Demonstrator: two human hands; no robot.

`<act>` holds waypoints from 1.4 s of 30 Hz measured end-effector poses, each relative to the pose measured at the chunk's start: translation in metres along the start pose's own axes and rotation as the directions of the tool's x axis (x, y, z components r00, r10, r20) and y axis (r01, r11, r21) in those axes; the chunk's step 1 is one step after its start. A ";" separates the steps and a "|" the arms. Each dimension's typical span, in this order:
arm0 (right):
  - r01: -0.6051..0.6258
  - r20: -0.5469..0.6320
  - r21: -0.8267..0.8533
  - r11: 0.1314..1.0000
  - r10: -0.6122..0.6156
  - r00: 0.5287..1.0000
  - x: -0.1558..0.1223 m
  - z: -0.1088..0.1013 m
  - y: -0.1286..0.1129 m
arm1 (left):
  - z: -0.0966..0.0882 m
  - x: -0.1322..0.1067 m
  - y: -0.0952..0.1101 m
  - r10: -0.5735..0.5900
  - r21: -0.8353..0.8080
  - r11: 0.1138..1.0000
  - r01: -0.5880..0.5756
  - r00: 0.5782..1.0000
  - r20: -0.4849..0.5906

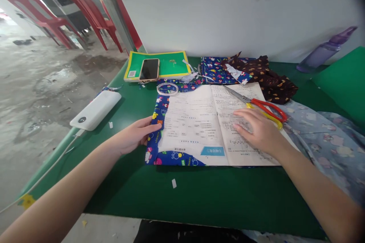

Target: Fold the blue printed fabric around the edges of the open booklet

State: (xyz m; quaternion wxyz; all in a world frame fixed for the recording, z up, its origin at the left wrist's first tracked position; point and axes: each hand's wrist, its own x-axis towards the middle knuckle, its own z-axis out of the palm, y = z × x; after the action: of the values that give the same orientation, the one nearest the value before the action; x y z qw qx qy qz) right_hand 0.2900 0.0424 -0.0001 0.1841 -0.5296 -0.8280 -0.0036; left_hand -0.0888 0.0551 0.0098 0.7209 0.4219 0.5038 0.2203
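An open book (pixel 194 117) with printed pages lies in front of me, its left edge and lower corner wrapped in blue patterned cover material (pixel 171 158). My left hand (pixel 139 133) grips the book's covered left edge, thumb on top and fingers underneath. On the right page rests my right hand (pixel 255 131), fingers spread and holding nothing. Scissors (pixel 256 106) with red and yellow handles lie across the right page, just beyond that hand. A roll of clear tape (pixel 167 89) sits at the book's upper left corner.
Behind the book are a green book (pixel 173 59) under a phone (pixel 149 70), blue patterned material (pixel 212 69) and crumpled brown fabric (pixel 273 78). A white power bank (pixel 97 110) with a cable is at left. A purple bottle (pixel 321 50) leans against the wall. Paper scraps dot the green table (pixel 128 193).
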 end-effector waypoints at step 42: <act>0.585 0.225 0.322 0.745 -0.660 0.717 -0.020 0.014 -0.110 | -0.003 -0.005 -0.004 -0.078 0.088 0.994 0.068 0.991 0.110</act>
State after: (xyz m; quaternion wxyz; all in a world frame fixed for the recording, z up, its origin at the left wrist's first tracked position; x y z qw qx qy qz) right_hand 0.1967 -0.0208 0.0011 0.0924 -0.1861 -0.9712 0.1163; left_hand -0.0935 0.0508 0.0089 0.7374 0.4451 0.4860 0.1479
